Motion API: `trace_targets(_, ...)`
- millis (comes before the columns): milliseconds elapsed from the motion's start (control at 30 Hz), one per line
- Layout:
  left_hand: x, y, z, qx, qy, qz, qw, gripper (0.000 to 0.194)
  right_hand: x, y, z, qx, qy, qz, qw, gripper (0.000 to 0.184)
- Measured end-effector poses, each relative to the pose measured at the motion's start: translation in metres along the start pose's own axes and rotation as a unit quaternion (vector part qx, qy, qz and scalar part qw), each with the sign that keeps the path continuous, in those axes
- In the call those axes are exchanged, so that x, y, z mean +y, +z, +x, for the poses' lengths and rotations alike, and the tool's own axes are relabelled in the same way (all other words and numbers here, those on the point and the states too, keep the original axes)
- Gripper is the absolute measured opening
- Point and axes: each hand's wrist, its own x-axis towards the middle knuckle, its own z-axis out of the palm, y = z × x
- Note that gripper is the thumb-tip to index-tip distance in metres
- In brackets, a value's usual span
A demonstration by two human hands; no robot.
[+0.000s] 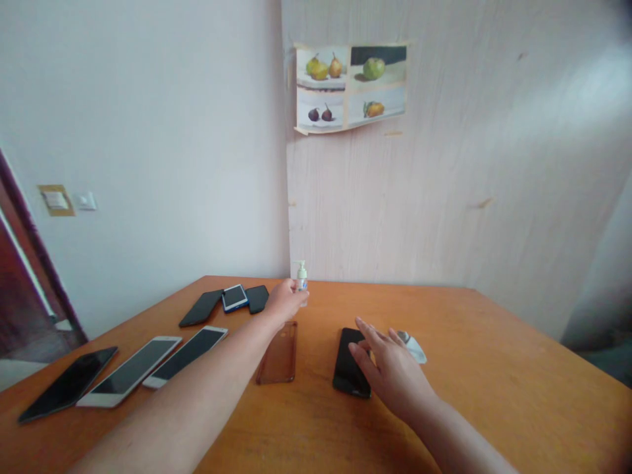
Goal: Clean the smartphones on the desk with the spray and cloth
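At the back of the table, my left hand [287, 300] is closed around a small clear pump bottle [302, 273] with a pale pump top, which stands upright. My right hand [388, 359] has its fingers stretched out over the right edge of a black phone [348, 365]; whether it touches the phone I cannot tell. Just beyond that hand lies a whitish, crumpled-looking piece [415, 347], partly hidden by the fingers. Between my forearms rests a brownish see-through phone case [279, 355], its upper left corner near my left wrist.
On the left of the table lie a black tablet [69, 384], a white tablet [131, 372] and a white phone [187, 355]. Behind them are a black phone [201, 308], a blue-edged phone [235, 298] and a dark phone [257, 299]. A wall stands behind the table [494, 368].
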Motion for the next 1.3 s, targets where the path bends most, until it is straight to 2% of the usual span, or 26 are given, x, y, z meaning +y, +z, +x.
trace_targets(133,-0.02,0.005,0.037,0.022,-0.035,0.087,0.995,0.017,0.007,0.003,0.001,0.034,0.015,-0.052,0.998,0.054)
trace_targets(300,-0.038,0.015,0.069,0.036,-0.071,0.151,0.985,0.019,0.019,0.003,0.005,0.051,0.05,-0.068,0.995,0.063)
trace_targets(500,-0.058,0.032,0.087,0.042,-0.095,0.181,0.978,0.025,0.031,-0.014,0.011,0.083,0.173,-0.08,0.978,0.071)
trace_targets(633,-0.068,0.039,0.089,0.033,-0.087,0.185,0.978,0.024,0.04,-0.017,0.012,0.076,0.222,-0.064,0.97,0.075)
trace_targets(833,-0.073,0.041,0.085,0.022,-0.072,0.177,0.981,0.021,0.05,-0.02,0.013,0.087,0.25,-0.008,0.964,0.074)
trace_targets(1133,-0.067,0.039,0.077,0.033,-0.084,0.171,0.981,0.026,0.052,-0.027,0.016,0.073,0.275,-0.018,0.958,0.075)
trace_targets(1300,-0.057,0.028,0.062,0.048,-0.078,0.124,0.988,0.025,0.056,-0.04,0.017,0.09,0.323,-0.049,0.941,0.07)
